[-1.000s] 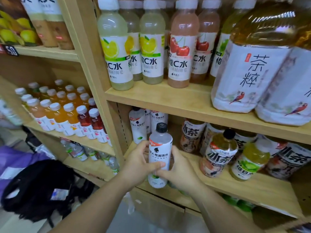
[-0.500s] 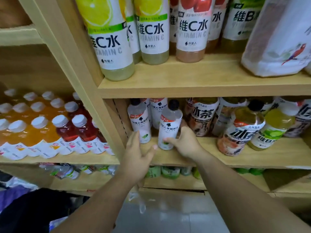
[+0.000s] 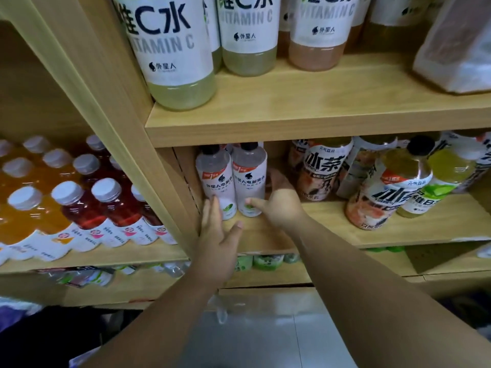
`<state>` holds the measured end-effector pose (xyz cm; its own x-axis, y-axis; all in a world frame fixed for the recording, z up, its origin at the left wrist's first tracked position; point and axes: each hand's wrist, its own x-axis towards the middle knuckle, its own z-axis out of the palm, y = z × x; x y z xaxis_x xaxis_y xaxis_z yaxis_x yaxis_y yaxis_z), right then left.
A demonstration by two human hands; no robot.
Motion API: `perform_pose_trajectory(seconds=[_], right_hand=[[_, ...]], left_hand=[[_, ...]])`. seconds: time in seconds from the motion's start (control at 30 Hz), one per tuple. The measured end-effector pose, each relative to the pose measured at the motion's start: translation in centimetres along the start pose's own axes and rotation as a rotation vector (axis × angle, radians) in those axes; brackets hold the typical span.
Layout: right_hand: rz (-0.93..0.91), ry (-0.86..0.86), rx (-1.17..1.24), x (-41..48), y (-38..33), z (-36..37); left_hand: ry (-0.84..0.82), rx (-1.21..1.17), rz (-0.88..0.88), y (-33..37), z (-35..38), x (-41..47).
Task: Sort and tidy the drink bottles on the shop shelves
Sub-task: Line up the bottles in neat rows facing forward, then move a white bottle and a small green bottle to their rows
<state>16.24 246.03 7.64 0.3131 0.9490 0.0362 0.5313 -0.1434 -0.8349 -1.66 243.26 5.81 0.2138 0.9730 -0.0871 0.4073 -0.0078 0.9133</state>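
While my right hand (image 3: 279, 208) is curling round the right clear black-capped plastic bottle (image 3: 249, 176), my left hand (image 3: 216, 243) is lying flat-fingered, fingertips (image 3: 214, 201) touching the left twin (image 3: 215, 181).

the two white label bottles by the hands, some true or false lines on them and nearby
1. The left bottle and right bottle stand upright, side by side, on the middle shelf. True.
2. The left hand is wrapped round the left bottle. False: its fingers are straight, tips at the bottle's base.
3. The right hand has its thumb on the right bottle's lower label. True.
4. The red bottles in the left bay have black caps. False: their caps are white.
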Motion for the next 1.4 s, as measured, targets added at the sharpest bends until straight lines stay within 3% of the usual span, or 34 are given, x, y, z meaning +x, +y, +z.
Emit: perform_pose_trajectory(seconds=[0.2,0.3,0.43,0.6,0.7,0.9,1.13,1.4], right_hand=[[0.044,-0.043,-0.106,-0.9,-0.5,0.0],[0.029,0.024,-0.083,-2.4,-0.7,-1.4],[0.017,0.109,-0.068,-5.4,-1.4,-6.1],[-0.157,0.13,0.032,-9.3,-2.3,-14.9],[-0.25,0.15,0.096,-11.5,-3.0,-20.9],[-0.449,0.23,0.207,-13.6,-5.2,-32.6],[-0.776,0.389,0.184,-13.8,-13.0,-45.1],[-0.926,0.5,0.133,-11.4,-23.0,-54.0]], left_hand=[[0.016,-0.02,-0.008,0.4,0.1,-0.4],[0.069,0.009,-0.011,1.6,0.0,-1.2],[0.103,0.062,0.046,5.3,0.2,-2.7],[0.214,0.055,0.215,11.4,2.1,-5.4],[0.234,0.011,0.285,16.1,4.9,-7.8],[0.329,-0.045,0.663,28.3,10.2,-11.7],[0.392,-0.128,0.991,43.7,9.1,-15.2],[0.472,-0.009,1.074,57.2,6.2,-13.2]])
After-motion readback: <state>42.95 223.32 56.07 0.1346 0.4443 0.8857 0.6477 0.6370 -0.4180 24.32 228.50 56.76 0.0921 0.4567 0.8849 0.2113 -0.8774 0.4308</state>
